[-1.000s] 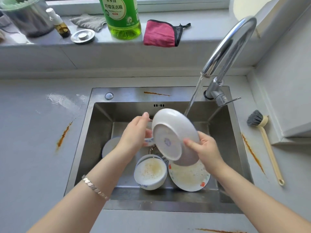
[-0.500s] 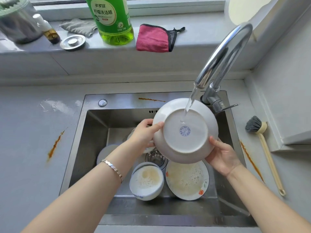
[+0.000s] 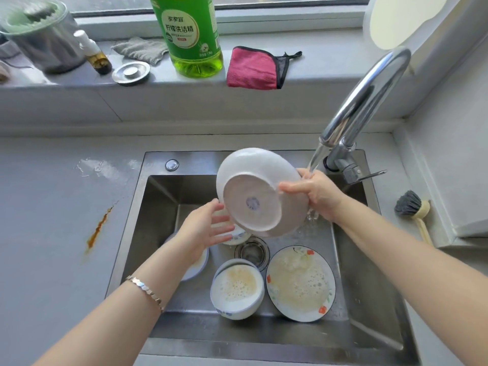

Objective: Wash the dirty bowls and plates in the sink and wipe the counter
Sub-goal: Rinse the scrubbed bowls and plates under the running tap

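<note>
White bowl (image 3: pixel 253 196), underside toward us, gripped by our right hand (image 3: pixel 317 194) at the running tap (image 3: pixel 364 101); left hand (image 3: pixel 203 228) open beside it. Likely rinsing; next, turn its inside into the stream.

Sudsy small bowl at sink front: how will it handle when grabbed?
Likely slippery: the small bowl holds suds. Looks ceramic, so rigid but probably chips against the steel sink. Rounded underside may let it rock if pushed.

On my feed I've got a white plate (image 3: pixel 253 207) with a blue mark over the grey steel sink (image 3: pixel 158 207), an orange-flowered plate (image 3: pixel 301 285) inside it, green bottle (image 3: pixel 194 35) and pink cloth (image 3: pixel 252 68) behind it, rusty-orange streak (image 3: pixel 98 229) left of it.
</note>
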Action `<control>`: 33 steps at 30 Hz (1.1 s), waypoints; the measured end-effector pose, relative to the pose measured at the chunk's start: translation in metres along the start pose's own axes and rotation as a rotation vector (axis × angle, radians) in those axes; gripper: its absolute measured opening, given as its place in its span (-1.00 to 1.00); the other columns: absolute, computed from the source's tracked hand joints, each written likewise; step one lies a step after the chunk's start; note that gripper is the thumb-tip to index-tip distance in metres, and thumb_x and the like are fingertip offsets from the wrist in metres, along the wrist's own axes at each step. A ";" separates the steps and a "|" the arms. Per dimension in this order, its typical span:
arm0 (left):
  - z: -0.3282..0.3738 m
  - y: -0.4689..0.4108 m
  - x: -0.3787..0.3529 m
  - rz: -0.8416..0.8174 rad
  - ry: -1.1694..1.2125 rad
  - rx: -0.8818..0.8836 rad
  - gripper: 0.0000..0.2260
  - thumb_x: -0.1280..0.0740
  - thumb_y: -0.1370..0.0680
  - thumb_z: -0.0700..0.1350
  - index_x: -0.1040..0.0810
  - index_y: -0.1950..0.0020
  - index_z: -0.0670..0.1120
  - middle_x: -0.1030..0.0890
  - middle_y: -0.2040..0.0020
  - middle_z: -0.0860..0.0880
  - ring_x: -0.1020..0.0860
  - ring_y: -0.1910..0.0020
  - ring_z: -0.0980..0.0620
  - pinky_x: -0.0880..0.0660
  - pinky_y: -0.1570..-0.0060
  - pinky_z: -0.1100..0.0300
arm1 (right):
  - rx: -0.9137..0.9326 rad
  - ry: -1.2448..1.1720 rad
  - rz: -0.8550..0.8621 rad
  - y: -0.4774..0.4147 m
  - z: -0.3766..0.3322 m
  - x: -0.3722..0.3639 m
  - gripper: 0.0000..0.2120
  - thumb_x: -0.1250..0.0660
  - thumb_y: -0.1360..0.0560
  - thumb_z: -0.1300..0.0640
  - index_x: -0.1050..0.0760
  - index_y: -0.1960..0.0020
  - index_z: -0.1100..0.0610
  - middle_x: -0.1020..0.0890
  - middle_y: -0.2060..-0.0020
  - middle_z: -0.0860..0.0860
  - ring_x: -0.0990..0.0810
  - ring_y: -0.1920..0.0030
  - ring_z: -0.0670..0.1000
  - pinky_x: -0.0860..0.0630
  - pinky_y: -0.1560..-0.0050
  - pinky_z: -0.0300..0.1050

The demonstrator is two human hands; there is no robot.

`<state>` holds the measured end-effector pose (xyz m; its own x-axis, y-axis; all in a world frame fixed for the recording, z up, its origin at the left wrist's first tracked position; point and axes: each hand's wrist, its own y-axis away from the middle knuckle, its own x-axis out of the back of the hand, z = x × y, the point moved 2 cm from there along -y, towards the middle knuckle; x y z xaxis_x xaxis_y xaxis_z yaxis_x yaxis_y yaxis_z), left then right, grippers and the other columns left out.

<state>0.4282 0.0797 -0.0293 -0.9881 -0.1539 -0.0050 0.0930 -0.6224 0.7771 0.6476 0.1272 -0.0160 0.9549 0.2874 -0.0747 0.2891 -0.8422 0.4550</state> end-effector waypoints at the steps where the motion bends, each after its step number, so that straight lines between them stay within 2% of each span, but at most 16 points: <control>1: 0.000 0.005 0.000 -0.033 0.079 0.034 -0.64 -0.14 -0.62 0.06 -0.41 -0.24 -0.19 -0.56 -0.08 -0.23 -0.62 0.07 -0.18 -0.61 0.15 -0.04 | 0.022 0.083 -0.021 0.001 -0.003 -0.003 -0.79 -0.49 -0.31 0.20 -0.58 0.07 0.14 -0.65 0.23 0.05 -0.63 0.24 0.00 -0.58 0.28 -0.20; 3: 0.001 0.013 -0.003 -0.116 0.210 0.109 -0.50 -0.11 -0.59 0.18 -0.39 -0.22 -0.25 -0.54 -0.12 -0.32 -0.62 0.03 -0.24 -0.61 0.21 -0.06 | 0.116 0.272 -0.035 0.008 -0.007 -0.011 -0.88 -0.49 -0.34 0.22 -0.60 0.15 0.11 -0.63 0.29 0.03 -0.59 0.32 -0.10 -0.51 0.33 -0.28; 6: -0.001 0.020 -0.011 -0.184 0.261 0.241 -0.39 -0.17 -0.53 0.26 -0.38 -0.15 -0.32 -0.55 -0.07 -0.33 -0.62 0.06 -0.23 -0.62 0.29 -0.03 | 0.242 0.710 -0.095 0.027 0.002 -0.023 -0.90 -0.47 -0.37 0.17 -0.59 0.18 0.19 -0.57 0.34 0.01 -0.47 0.35 -0.12 -0.41 0.27 -0.21; 7: -0.005 0.023 -0.014 -0.187 0.242 0.280 -0.45 -0.21 -0.54 0.20 -0.40 -0.13 -0.32 -0.55 0.00 -0.31 -0.62 0.14 -0.21 -0.62 0.35 0.01 | 0.257 0.845 -0.125 0.037 0.008 -0.027 -0.89 -0.45 -0.38 0.14 -0.58 0.18 0.18 -0.57 0.35 0.00 -0.45 0.36 -0.11 -0.38 0.28 -0.22; 9: -0.017 0.028 -0.022 -0.184 0.185 0.339 -0.67 -0.23 -0.57 -0.03 -0.41 -0.14 -0.30 -0.54 0.13 -0.26 -0.60 0.27 -0.16 -0.59 0.48 0.08 | 0.374 1.046 -0.122 0.059 0.024 -0.034 -0.89 -0.41 -0.37 0.07 -0.59 0.18 0.12 -0.62 0.34 0.03 -0.50 0.36 -0.02 -0.34 0.31 -0.23; 11: -0.035 0.033 -0.028 -0.169 0.160 0.349 -0.78 -0.17 -0.56 -0.24 -0.39 -0.17 -0.32 -0.54 0.17 -0.25 -0.57 0.25 -0.18 -0.58 0.50 0.09 | 0.443 1.116 -0.116 0.082 0.044 -0.036 -0.88 -0.38 -0.31 0.01 -0.62 0.22 0.05 -0.65 0.36 -0.02 -0.58 0.32 0.02 -0.34 0.32 -0.28; 12: -0.046 0.033 -0.029 -0.152 0.141 0.328 -0.78 -0.14 -0.54 -0.30 -0.38 -0.16 -0.33 -0.54 0.16 -0.24 -0.57 0.24 -0.19 -0.59 0.46 0.07 | 0.372 1.057 -0.129 0.092 0.053 -0.034 -0.86 -0.38 -0.31 -0.01 -0.64 0.19 0.01 -0.67 0.31 -0.08 -0.60 0.25 -0.06 -0.40 0.27 -0.29; 14: -0.064 0.033 -0.029 -0.112 0.084 0.254 -0.78 -0.14 -0.54 -0.35 -0.37 -0.18 -0.32 -0.55 0.09 -0.25 -0.58 0.21 -0.21 -0.60 0.37 0.00 | 0.103 0.823 -0.135 0.107 0.072 -0.022 -0.84 -0.43 -0.38 -0.03 -0.66 0.07 -0.04 -0.67 0.16 -0.21 -0.58 0.05 -0.20 -0.49 0.01 -0.30; 16: -0.076 0.030 -0.027 -0.063 -0.008 0.148 -0.74 -0.16 -0.55 -0.36 -0.39 -0.24 -0.26 -0.55 -0.04 -0.25 -0.58 0.16 -0.20 -0.60 0.37 0.01 | -0.127 0.679 -0.061 0.117 0.098 -0.005 -0.84 -0.38 -0.45 -0.02 -0.63 -0.01 -0.06 -0.60 0.09 -0.33 -0.55 -0.03 -0.22 -0.51 -0.04 -0.26; 17: -0.080 0.027 -0.026 -0.040 -0.071 0.095 -0.73 -0.17 -0.56 -0.35 -0.41 -0.25 -0.21 -0.55 -0.09 -0.23 -0.57 0.14 -0.19 -0.59 0.40 0.04 | -0.183 0.678 0.001 0.118 0.113 0.005 -0.82 -0.33 -0.49 -0.01 -0.61 -0.07 -0.05 -0.57 0.03 -0.32 -0.54 -0.08 -0.20 -0.49 -0.06 -0.26; 20: -0.086 0.018 -0.024 -0.003 -0.225 -0.022 -0.75 -0.18 -0.56 -0.34 -0.44 -0.19 -0.13 -0.55 -0.10 -0.17 -0.55 0.11 -0.14 -0.59 0.44 0.10 | -0.305 0.787 0.196 0.106 0.156 0.032 -0.71 -0.24 -0.55 0.07 -0.50 -0.25 0.08 -0.56 -0.18 -0.06 -0.49 -0.21 -0.05 -0.38 -0.18 -0.21; 22: -0.087 0.011 -0.022 0.010 -0.300 -0.066 -0.77 -0.18 -0.55 -0.32 -0.45 -0.16 -0.12 -0.56 -0.03 -0.14 -0.56 0.15 -0.11 -0.59 0.43 0.10 | -0.421 0.815 0.259 0.089 0.180 0.044 -0.66 -0.22 -0.56 0.13 -0.41 -0.31 0.17 -0.53 -0.22 0.07 -0.49 -0.21 0.05 -0.40 -0.16 -0.15; 25: -0.085 0.000 -0.019 0.047 -0.357 -0.109 -0.82 -0.18 -0.54 -0.31 -0.49 -0.03 -0.09 -0.58 0.10 -0.10 -0.57 0.28 -0.10 -0.61 0.36 0.03 | -0.543 0.823 0.270 0.056 0.208 0.052 -0.66 -0.17 -0.57 0.20 -0.33 -0.32 0.26 -0.47 -0.27 0.17 -0.45 -0.25 0.15 -0.40 -0.15 -0.10; 30: -0.077 -0.015 -0.018 0.047 -0.368 -0.194 -0.79 -0.20 -0.54 -0.32 -0.52 0.10 -0.03 -0.62 0.19 -0.07 -0.61 0.31 -0.05 -0.56 0.47 0.15 | -0.709 0.816 0.286 0.018 0.256 0.055 -0.69 -0.13 -0.56 0.24 -0.31 -0.29 0.24 -0.49 -0.22 0.19 -0.48 -0.21 0.19 -0.42 -0.09 -0.11; 33: -0.073 -0.021 -0.014 0.030 -0.375 -0.217 -0.78 -0.22 -0.53 -0.32 -0.56 0.07 -0.03 -0.66 0.26 -0.05 -0.62 0.33 -0.03 -0.59 0.42 0.10 | -0.760 0.774 0.345 0.010 0.275 0.061 -0.72 -0.18 -0.55 0.21 -0.39 -0.24 0.24 -0.53 -0.18 0.18 -0.52 -0.16 0.19 -0.43 -0.02 -0.12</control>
<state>0.4489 0.0387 -0.0918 -0.9569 0.0905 0.2759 0.1064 -0.7747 0.6233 0.7271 0.0108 -0.2600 0.6007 0.5204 0.6069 -0.3489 -0.5124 0.7847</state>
